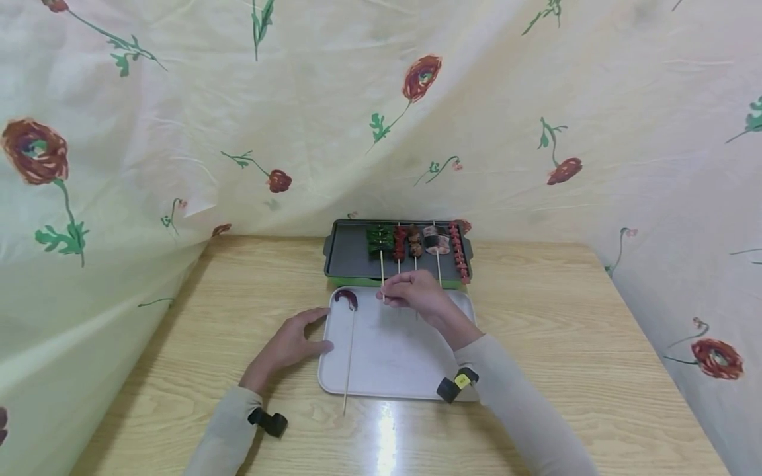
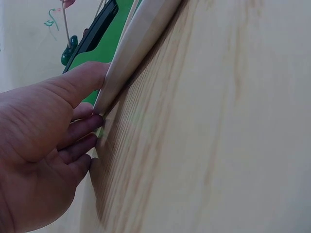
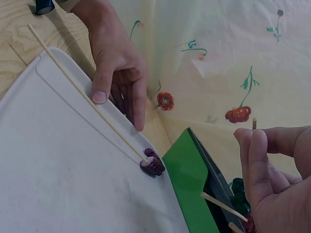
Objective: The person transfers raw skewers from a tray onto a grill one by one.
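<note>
My right hand (image 1: 419, 294) pinches the lower end of a wooden skewer (image 1: 382, 268) between thumb and fingers. Green leafy pieces (image 1: 380, 240) are threaded on its far end, over the grill plate (image 1: 348, 254). In the right wrist view the stick's end (image 3: 254, 124) pokes up past the fingertips. My left hand (image 1: 292, 340) touches the left rim of a white tray (image 1: 395, 357), thumb and fingers spread apart. On that tray lies a skewer with a dark, curved, glossy piece (image 1: 348, 299), its stick reaching past the near edge.
Several more skewers lie on the grill: red pieces (image 1: 399, 244), brown chunks (image 1: 415, 243), a dark-banded pale piece (image 1: 436, 240) and a red row (image 1: 459, 251) at the right. Green casing (image 3: 187, 167) shows below the plate. A flowered cloth (image 1: 333, 119) hangs behind the wooden table (image 1: 548, 317).
</note>
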A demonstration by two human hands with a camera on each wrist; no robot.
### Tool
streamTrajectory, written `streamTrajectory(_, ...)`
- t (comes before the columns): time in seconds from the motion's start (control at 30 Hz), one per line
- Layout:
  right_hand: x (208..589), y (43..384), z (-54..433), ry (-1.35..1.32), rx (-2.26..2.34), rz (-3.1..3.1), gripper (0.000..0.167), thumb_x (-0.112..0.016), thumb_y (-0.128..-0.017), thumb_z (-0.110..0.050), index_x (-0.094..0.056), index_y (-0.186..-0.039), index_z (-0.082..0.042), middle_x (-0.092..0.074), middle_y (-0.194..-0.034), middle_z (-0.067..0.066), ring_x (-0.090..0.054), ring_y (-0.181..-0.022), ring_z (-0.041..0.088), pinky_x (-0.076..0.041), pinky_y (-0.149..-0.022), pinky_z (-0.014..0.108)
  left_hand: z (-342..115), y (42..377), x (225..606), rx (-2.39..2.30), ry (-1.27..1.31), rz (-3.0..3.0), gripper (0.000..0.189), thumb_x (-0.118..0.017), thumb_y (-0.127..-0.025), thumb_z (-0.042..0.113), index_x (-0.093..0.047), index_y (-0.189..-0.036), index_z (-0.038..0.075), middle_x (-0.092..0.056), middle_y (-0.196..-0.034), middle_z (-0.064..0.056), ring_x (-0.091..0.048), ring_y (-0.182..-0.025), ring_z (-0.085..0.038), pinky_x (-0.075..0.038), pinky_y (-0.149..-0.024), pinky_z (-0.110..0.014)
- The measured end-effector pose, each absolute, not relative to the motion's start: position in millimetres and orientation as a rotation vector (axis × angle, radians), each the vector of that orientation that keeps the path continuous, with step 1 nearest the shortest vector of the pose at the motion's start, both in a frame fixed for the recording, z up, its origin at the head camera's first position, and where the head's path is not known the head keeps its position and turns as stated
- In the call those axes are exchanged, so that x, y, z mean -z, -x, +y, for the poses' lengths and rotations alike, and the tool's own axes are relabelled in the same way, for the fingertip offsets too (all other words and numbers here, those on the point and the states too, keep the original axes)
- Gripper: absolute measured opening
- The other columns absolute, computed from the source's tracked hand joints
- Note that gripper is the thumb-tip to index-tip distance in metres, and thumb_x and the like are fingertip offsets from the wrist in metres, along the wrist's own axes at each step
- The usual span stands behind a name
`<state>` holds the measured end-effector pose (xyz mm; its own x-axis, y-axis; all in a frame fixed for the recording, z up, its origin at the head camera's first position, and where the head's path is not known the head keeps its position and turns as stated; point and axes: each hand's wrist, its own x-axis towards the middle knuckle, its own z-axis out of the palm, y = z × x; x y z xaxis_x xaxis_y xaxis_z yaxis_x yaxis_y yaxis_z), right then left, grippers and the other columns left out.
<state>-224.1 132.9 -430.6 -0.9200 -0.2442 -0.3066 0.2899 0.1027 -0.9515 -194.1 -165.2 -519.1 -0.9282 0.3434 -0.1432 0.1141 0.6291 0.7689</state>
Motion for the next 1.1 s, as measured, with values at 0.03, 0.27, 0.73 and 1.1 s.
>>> streamTrajectory(0.03, 431.3, 225.0, 132.6, -0.052, 1.874, 1.996, 0.023, -0.067, -0.097, -0.004, -0.07, -0.115, 0.01, -0.076, -0.102, 0.016, -0.072, -0.08, 0.012, -0.063, -0.075, 0.023, -165.4, 194.0, 519.0, -1.19, -0.374, 2.578, 0.075, -0.084, -0.086, 0.029, -0.05, -0.152, 0.014, -0.047, -0.157, -0.009, -0.036, -0.15, -0.032, -0.03, -0.124, -0.052)
streamTrajectory(0.27, 434.7, 229.1, 134.0, -0.117, 1.888, 1.984, 0.029, -0.068, -0.098, -0.009, -0.069, -0.12, 0.01, -0.077, -0.099, 0.013, -0.072, -0.074, 0.01, -0.064, -0.077, 0.027, -165.6, 193.6, 519.2, -1.196, -0.39, 2.581, 0.075, -0.084, -0.086, 0.028, -0.05, -0.152, 0.013, -0.047, -0.157, -0.01, -0.036, -0.149, -0.033, -0.03, -0.124, -0.052)
streamTrajectory(0.73, 427.9, 212.9, 136.2, -0.045, 1.692, 2.126, 0.033, -0.07, -0.096, -0.012, -0.069, -0.122, 0.008, -0.077, -0.103, 0.015, -0.076, -0.076, 0.015, -0.065, -0.07, 0.03, -165.3, 194.0, 519.8, -1.179, -0.373, 2.587, 0.075, -0.084, -0.086, 0.028, -0.05, -0.152, 0.013, -0.046, -0.158, -0.01, -0.036, -0.15, -0.033, -0.03, -0.124, -0.053)
streamTrajectory(1.1, 425.3, 188.1, 144.8, 0.084, 1.594, 2.199, 0.033, -0.064, -0.1, -0.015, -0.067, -0.124, 0.007, -0.077, -0.107, 0.013, -0.076, -0.088, 0.023, -0.065, -0.076, 0.035, -165.7, 194.3, 520.8, -1.18, -0.389, 2.582, 0.076, -0.083, -0.087, 0.028, -0.048, -0.153, 0.012, -0.045, -0.158, -0.011, -0.035, -0.15, -0.033, -0.031, -0.124, -0.052)
